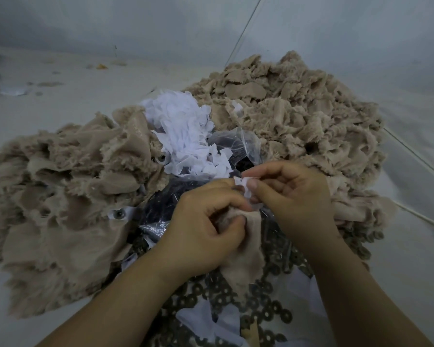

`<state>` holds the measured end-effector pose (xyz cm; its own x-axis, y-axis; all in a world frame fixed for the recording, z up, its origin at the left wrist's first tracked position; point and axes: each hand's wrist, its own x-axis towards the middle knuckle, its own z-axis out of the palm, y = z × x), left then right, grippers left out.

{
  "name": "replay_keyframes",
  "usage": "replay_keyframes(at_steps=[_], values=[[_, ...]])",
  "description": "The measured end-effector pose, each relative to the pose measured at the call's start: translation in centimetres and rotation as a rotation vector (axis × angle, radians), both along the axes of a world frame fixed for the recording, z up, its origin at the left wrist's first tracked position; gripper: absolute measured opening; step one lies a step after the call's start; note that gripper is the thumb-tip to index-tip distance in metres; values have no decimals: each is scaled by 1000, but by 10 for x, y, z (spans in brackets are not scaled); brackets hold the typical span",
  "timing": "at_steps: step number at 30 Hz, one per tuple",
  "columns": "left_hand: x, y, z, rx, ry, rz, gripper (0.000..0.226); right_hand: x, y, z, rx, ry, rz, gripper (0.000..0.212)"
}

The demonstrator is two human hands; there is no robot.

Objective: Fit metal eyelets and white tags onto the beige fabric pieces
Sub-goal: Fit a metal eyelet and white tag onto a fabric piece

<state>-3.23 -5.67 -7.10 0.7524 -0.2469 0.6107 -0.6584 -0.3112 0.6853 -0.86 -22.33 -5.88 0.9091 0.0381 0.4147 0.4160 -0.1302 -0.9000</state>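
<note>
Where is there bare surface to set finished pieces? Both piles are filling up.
Bare grey surface lies beyond the left beige pile, and more right of the right beige pile, crossed by a cord. It is crowded around both hands: white tags, plastic bag, metal rings.

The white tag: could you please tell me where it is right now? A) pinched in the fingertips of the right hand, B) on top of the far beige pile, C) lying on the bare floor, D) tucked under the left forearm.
A: the white tag is pinched in the right hand's fingertips, right beside the left hand, which holds a beige fabric piece.
</note>
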Motion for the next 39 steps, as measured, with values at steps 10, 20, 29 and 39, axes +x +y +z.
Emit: replay_keyframes(at_steps=[10,20,29,39], values=[[0,-3,-2,-221,91,100,23,1,0,-1,0,105,138,34],[0,-5,-1,-356,126,142,23,-4,5,2,-52,240,84,34],[2,0,-2,-485,178,171,12,-2,-9,8,-138,200,-141,22],[5,6,-7,-335,57,106,17,-3,-27,18,-310,518,302,25]])
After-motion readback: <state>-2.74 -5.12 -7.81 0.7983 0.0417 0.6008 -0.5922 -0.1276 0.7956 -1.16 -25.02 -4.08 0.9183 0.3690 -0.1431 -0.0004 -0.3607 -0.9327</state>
